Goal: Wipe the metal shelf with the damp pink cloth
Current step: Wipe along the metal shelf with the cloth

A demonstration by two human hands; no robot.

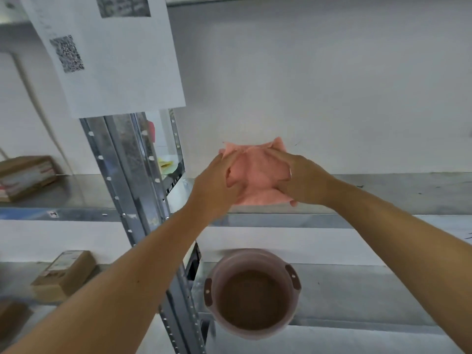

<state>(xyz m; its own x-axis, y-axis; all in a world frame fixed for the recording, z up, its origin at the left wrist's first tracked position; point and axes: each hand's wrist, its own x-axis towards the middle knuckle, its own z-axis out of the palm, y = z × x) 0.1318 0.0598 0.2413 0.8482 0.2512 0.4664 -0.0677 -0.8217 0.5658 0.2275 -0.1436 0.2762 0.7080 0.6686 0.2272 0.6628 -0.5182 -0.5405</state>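
Observation:
The pink cloth (256,172) is spread out between both hands, held up over the front part of the metal shelf (383,192). My left hand (217,186) pinches its left edge with fingers curled into the fabric. My right hand (304,178) grips the right edge, a ring visible on one finger. The lower hem of the cloth hangs near the shelf's front lip; whether it touches the surface is unclear.
A pink basin (252,293) with brownish water stands on the lower shelf, directly below the hands. A steel upright post (127,175) rises at left, with a paper sheet (107,52) taped above. Cardboard boxes (65,274) lie on the left shelves.

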